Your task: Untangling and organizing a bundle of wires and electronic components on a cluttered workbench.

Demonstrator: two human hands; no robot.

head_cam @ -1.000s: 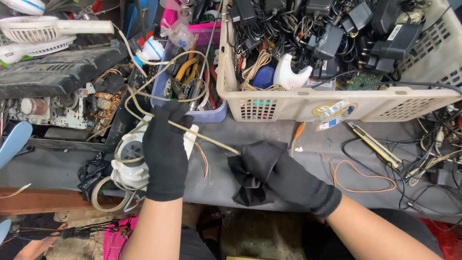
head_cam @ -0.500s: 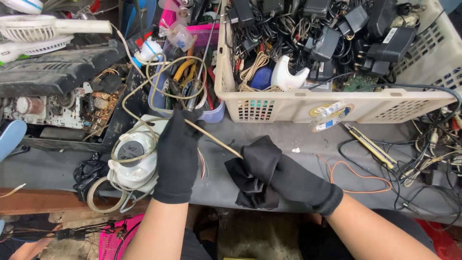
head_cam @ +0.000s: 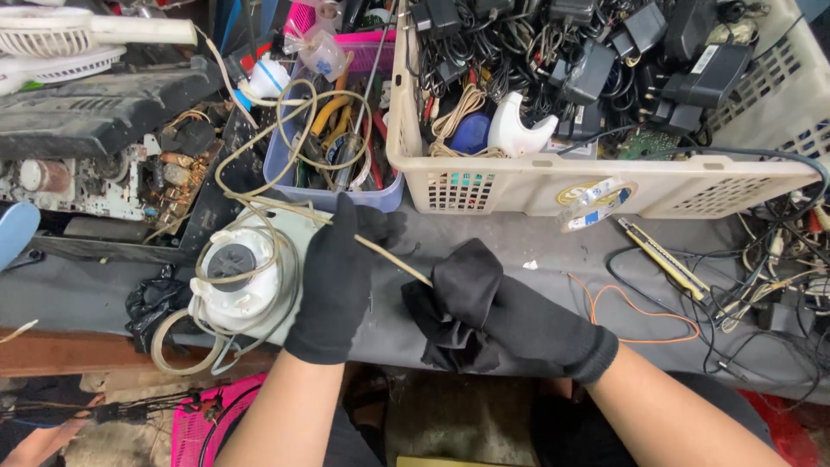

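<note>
Black-gloved, my left hand (head_cam: 333,281) pinches the beige cord (head_cam: 389,255) running into the cloth (head_cam: 450,316) my right hand (head_cam: 519,316) grips, and a snag could topple the white motor unit (head_cam: 238,277) it loops around.

Even, fairly bright light falls from above, leaving only soft, shallow shadows along the grey bench (head_cam: 536,259). The picture is sharp throughout, without glare. Straight edges bow slightly near the far corners.
</note>
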